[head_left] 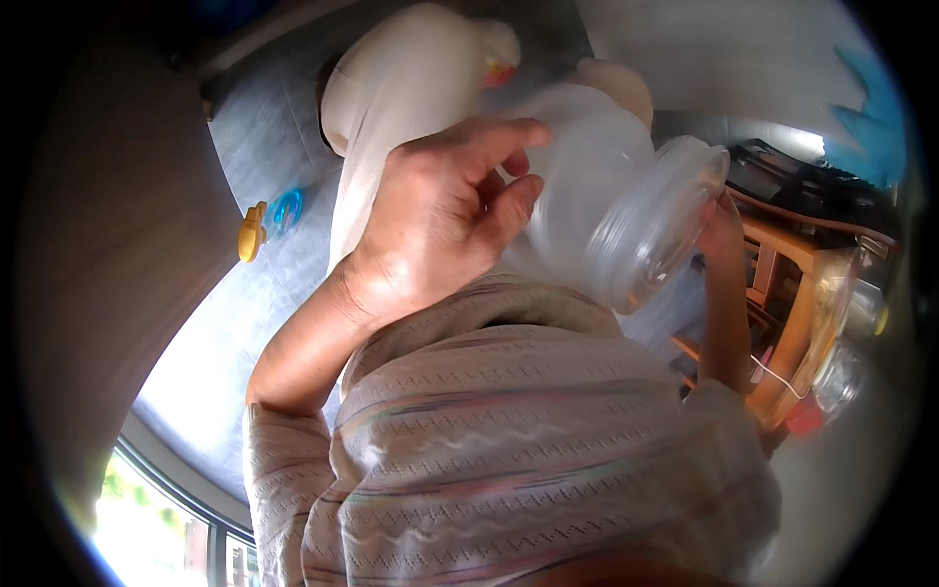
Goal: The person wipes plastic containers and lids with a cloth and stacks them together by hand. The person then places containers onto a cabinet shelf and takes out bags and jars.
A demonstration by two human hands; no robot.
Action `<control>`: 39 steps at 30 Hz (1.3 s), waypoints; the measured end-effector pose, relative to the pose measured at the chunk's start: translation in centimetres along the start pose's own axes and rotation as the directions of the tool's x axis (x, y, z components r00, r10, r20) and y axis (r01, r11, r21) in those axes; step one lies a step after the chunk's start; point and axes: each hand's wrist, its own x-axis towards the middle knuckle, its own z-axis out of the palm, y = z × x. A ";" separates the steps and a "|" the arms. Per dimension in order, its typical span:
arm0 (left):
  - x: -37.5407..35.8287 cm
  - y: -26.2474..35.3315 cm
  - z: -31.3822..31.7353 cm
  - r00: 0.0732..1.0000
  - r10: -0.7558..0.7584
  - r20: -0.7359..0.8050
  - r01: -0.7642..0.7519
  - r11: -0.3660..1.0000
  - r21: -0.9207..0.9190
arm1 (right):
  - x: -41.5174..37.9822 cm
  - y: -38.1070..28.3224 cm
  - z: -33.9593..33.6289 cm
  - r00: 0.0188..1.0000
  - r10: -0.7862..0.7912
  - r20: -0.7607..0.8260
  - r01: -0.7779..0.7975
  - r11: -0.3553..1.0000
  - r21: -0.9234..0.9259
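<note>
A large clear plastic jar point(631, 230) with a ridged rim is held in front of my lap, tilted sideways and partly blurred. My right hand point(721, 230) grips it at its right end, fingers on the rim; part of that hand is hidden behind the plastic. To the left of the jar, my left hand point(440, 205) is raised with its back towards me. Its thumb and index finger are apart and point at the jar's side, the other fingers half curled, and I see nothing held in it.
On the right stands a wooden chair or stool point(807, 259) with black items point(797, 181) on it. Beside it are a clear container with a red cap point(807, 416) and a blue glove-like thing point(866, 122). A yellow object point(251, 233) and a blue ring-shaped one point(285, 209) lie on the grey floor.
</note>
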 end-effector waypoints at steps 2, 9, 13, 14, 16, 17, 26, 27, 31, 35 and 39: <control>0.6 0.7 0.5 0.997 0.074 0.018 -0.076 0.988 0.135 | -0.2 0.1 1.0 0.998 -0.061 -0.005 0.061 0.997 0.041; 1.8 1.5 1.7 0.984 0.153 0.092 -0.177 0.900 0.399 | -0.4 2.2 -1.3 0.998 -0.062 -0.020 0.065 0.985 0.159; 1.8 1.6 1.9 0.982 0.165 0.093 -0.189 0.895 0.405 | 0.0 2.3 0.7 0.988 -0.056 -0.143 0.073 0.991 0.116; 1.8 1.6 1.9 0.982 0.158 0.102 -0.186 0.896 0.404 | 0.3 2.1 1.5 0.984 -0.046 -0.170 0.066 0.992 0.111; 1.7 1.7 2.0 0.983 0.143 0.115 -0.178 0.898 0.402 | 0.7 1.4 3.1 0.984 -0.041 -0.173 0.042 0.999 0.005; 1.7 1.7 2.0 0.983 0.144 0.115 -0.179 0.897 0.405 | 0.8 1.1 3.9 0.984 -0.038 -0.174 0.030 0.998 -0.049; 1.5 1.5 1.1 0.990 0.065 0.125 -0.103 0.938 0.331 | 0.4 0.5 7.5 0.978 0.009 -0.207 -0.036 0.991 -0.128; 1.2 1.7 1.0 0.991 0.062 0.115 -0.094 0.949 0.300 | 0.3 0.5 8.1 0.976 0.008 -0.216 -0.042 0.987 -0.156; -0.1 1.1 0.3 0.995 0.090 0.034 -0.095 0.965 0.246 | 0.4 0.5 10.8 0.966 -0.031 -0.257 -0.039 0.965 -0.261; -1.0 1.0 -0.2 0.988 0.149 -0.042 -0.129 0.943 0.308 | 1.0 0.3 12.5 0.960 -0.120 -0.252 -0.013 0.882 -0.471; -1.3 0.1 -0.3 0.990 0.116 -0.077 -0.092 0.959 0.267 | 1.8 0.3 14.3 0.949 -0.236 -0.208 0.089 0.836 -0.541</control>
